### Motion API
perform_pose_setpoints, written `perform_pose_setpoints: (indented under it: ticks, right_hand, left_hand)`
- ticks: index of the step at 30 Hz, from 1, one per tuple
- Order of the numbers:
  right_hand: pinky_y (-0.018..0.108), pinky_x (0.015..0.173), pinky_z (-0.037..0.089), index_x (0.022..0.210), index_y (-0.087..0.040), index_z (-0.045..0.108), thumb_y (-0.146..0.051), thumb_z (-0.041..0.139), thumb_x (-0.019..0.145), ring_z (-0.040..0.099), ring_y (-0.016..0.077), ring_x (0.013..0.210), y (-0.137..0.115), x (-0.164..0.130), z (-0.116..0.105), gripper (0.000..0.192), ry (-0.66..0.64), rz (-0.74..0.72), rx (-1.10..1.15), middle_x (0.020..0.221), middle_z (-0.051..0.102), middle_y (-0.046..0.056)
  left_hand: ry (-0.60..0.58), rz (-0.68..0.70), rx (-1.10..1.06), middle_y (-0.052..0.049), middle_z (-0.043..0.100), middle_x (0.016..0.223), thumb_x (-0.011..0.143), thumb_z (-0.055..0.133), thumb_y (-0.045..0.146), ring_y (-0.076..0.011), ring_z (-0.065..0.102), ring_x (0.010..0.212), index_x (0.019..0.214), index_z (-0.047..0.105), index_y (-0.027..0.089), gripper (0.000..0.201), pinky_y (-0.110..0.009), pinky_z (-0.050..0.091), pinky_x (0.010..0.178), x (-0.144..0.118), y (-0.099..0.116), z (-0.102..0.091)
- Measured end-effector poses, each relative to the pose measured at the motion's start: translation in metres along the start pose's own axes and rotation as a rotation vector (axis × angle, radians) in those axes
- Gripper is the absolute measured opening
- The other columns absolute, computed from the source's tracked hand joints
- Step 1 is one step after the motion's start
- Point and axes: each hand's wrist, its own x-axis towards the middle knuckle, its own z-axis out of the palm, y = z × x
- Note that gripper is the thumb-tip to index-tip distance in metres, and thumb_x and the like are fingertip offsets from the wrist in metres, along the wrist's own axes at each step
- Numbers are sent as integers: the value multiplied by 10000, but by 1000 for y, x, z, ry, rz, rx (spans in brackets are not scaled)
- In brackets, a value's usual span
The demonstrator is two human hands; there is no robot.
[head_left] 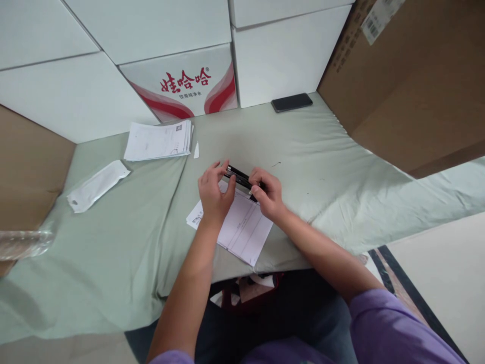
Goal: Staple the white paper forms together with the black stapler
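At the middle of the cloth-covered table [326,167], a slim black object [239,178], possibly a stapler or clip, is held at the far edge of a printed form [242,227], which lies flat on the cloth with one corner reaching the table's near edge. The object is pinched at its left end by the fingertips of the left hand [212,194] and at its right end by the right hand [267,194], whose fingers are curled over it; what exactly the object is cannot be told.

The form could be skewed or creased if the object is pressed down unevenly, since the soft cloth beneath gives little support. A fingertip could be caught if the object is snapped closed. Well apart, a stack of papers [159,140], a white pouch [96,185] and a dark phone [291,102] are laid near the cartons [182,86].
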Motion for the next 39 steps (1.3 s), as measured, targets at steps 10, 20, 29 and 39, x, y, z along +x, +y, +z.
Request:
perform_pose_setpoints:
  ticks: [10,20,29,39]
  right_hand:
    - [320,625,312,752,-229,422,-287,545,953,386,138,657,-5,0,9,243,29,-52,-36,711,421,-18]
    - [327,616,354,749,-239,397,-290,538,920,413,147,651,-8,0,18,228,-29,-113,-134,702,444,-10]
    - [324,623,367,764,-238,412,-233,554,895,430,150,659,-7,0,21,193,-38,-157,-121,707,456,-9]
    - [335,627,409,751,-248,394,-260,532,884,448,169,680,-6,-1,24,193,-104,-207,-148,699,469,4]
  left_hand:
    - [199,-55,281,-116,738,1030,961,583,530,-268,582,939,973,773,270,323,-426,396,867,-6,10,11]
    - [102,-220,142,-89,744,854,980,575,438,-251,595,853,1085,763,230,300,-382,372,787,-3,12,14]
    - [66,-331,67,-78,737,920,949,599,330,-253,617,899,1082,730,220,216,-386,416,844,2,15,16]
    - [-43,-534,-2,-81,747,957,906,580,314,-266,647,953,1050,726,209,230,-410,464,909,5,6,20]
